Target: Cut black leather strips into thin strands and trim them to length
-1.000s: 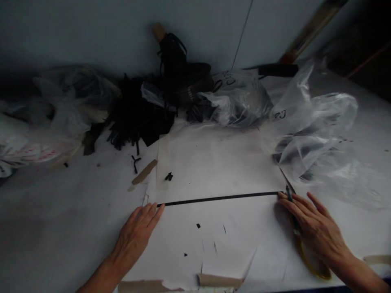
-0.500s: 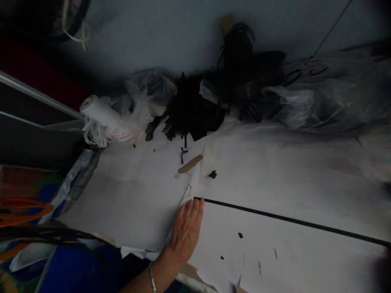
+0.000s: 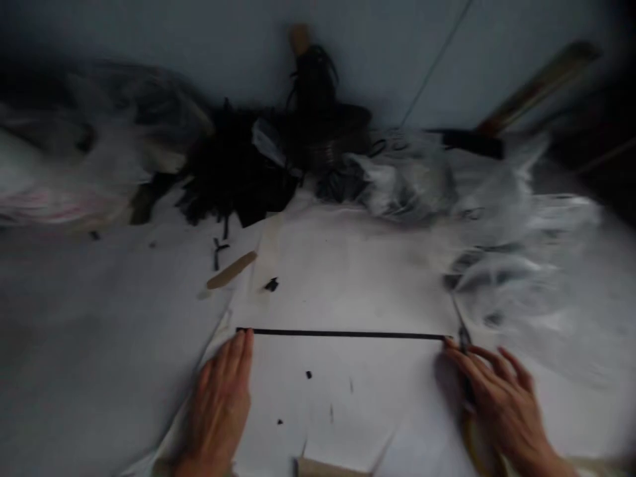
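A thin black strip point(image 3: 342, 333) lies straight across the white sheet point(image 3: 348, 278). My left hand point(image 3: 221, 397) rests flat, its outstretched fingers side by side, with the fingertips on the strip's left end. At the right end, the fingertips of my right hand point(image 3: 501, 397) touch the strip. Scissors point(image 3: 464, 338) sit in that right hand, blades pointing away from me and a yellowish handle under the palm; blur and shadow hide part of the grip. Small black scraps point(image 3: 309, 375) lie between the hands.
A brown flat piece point(image 3: 232, 270) and a black scrap point(image 3: 271, 285) lie beyond the strip. Along the wall are a heap of black strips point(image 3: 243, 165), a dark round reel point(image 3: 332, 136) and clear plastic bags point(image 3: 517, 285). A white bundle point(image 3: 50, 179) is at left.
The view has swung to the right, bringing my right hand and the scissors into sight at the strip's right end. My left hand stays on the left end.
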Motion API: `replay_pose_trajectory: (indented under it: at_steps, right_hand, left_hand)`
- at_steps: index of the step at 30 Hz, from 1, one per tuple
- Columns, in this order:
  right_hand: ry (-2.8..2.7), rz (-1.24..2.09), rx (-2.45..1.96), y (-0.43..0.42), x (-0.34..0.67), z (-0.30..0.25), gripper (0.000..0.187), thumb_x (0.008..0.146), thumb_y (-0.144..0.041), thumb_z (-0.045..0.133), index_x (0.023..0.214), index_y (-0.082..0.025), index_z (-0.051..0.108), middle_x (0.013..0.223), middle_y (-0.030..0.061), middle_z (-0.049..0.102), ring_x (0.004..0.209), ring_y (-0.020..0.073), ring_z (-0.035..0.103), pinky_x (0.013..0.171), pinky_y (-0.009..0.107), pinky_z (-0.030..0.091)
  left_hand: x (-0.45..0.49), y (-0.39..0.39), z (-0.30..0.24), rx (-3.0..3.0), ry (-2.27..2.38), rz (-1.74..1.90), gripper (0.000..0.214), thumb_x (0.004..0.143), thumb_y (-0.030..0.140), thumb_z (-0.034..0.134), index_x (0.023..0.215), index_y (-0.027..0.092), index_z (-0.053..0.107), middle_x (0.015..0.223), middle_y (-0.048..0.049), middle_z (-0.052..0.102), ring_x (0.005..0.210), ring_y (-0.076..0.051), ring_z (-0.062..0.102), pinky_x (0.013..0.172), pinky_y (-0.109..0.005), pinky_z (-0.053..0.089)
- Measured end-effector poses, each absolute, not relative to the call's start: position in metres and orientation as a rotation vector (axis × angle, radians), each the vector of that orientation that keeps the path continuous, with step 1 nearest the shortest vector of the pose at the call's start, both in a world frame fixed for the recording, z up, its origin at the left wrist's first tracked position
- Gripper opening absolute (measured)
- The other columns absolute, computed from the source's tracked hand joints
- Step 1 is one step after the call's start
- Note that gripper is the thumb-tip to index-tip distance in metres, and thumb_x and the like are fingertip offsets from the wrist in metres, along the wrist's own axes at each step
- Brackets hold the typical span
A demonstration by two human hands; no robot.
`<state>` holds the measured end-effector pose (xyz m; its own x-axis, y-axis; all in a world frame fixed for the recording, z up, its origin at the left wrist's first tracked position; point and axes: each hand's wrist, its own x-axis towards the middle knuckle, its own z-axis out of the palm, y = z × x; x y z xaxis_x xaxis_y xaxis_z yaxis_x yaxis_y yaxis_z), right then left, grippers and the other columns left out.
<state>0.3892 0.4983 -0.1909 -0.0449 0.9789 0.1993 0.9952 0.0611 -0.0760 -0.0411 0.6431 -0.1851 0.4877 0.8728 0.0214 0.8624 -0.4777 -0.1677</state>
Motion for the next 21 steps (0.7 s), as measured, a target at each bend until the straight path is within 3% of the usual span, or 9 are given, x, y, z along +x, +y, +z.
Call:
replay_pose_trajectory:
  at_steps: [3,8,13,21]
  right_hand:
    - [-1.988,-0.024,-2.181,0.494,0.388,-0.176,0.046,0.085,-0.008,0.041,0.126,-0.027,0.052,0.113,0.0031,0.068,0.108,0.0296,0.055,0.105,0.056,0.03]
    - [-1.909,0.025,-2.21,0.498,0.381,-0.176,0.036,0.09,-0.011,0.041,0.121,-0.023,0.055,0.11,0.0019,0.069,0.111,0.0272,0.052,0.109,0.053,0.025]
    - [-1.922,0.052,-2.185,0.494,0.386,-0.176,0.039,0.088,-0.009,0.042,0.122,-0.023,0.054,0.114,0.003,0.067,0.109,0.0263,0.052,0.109,0.054,0.023]
    - [-1.88,0.066,-2.209,0.498,0.384,-0.175,0.048,0.077,-0.004,0.042,0.119,-0.024,0.053,0.111,0.0006,0.068,0.106,0.0281,0.053,0.107,0.056,0.026]
  left_hand:
    - [-0.045,0.646,-0.195,-2.667,-1.479,0.028,0.077,0.084,0.003,0.039,0.152,0.018,0.004,0.141,-0.0158,0.05,0.119,-0.032,0.052,0.09,-0.047,0.047]
    - [-0.055,0.652,-0.215,-2.667,-1.405,-0.143,0.073,0.083,0.009,0.038,0.151,0.019,0.013,0.129,-0.0151,0.059,0.102,-0.03,0.059,0.08,-0.046,0.047]
    - [-0.072,0.662,-0.237,-2.665,-1.297,-0.285,0.073,0.08,0.008,0.038,0.15,0.022,0.02,0.119,-0.0126,0.065,0.086,-0.025,0.062,0.072,-0.039,0.048]
    - [-0.066,0.658,-0.225,-2.647,-1.332,-0.204,0.072,0.082,0.012,0.041,0.15,0.022,0.02,0.119,-0.0106,0.067,0.086,-0.026,0.062,0.068,-0.039,0.048]
